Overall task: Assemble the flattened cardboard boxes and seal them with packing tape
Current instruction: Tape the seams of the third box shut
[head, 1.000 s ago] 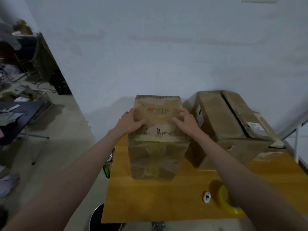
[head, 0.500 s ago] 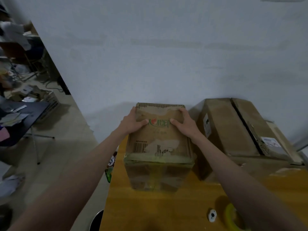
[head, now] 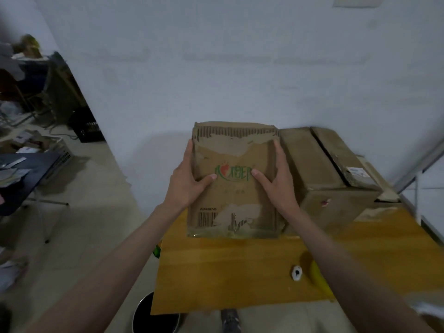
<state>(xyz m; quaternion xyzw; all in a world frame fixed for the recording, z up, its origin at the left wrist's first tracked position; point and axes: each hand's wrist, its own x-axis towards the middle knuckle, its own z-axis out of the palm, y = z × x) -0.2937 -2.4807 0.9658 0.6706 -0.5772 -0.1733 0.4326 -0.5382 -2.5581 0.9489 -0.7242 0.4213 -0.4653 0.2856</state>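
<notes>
Both arms reach forward to the centre of the frame. The left hand (head: 186, 182) and right hand (head: 276, 180) clasp the side edges of a worn cardboard box (head: 234, 181), thumbs pressed flat on its printed, torn top. It stands on a smooth wooden table (head: 240, 267), touching a larger taped carton (head: 322, 169) at right.

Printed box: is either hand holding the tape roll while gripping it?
No, both the left hand and right hand grip the printed box.
</notes>
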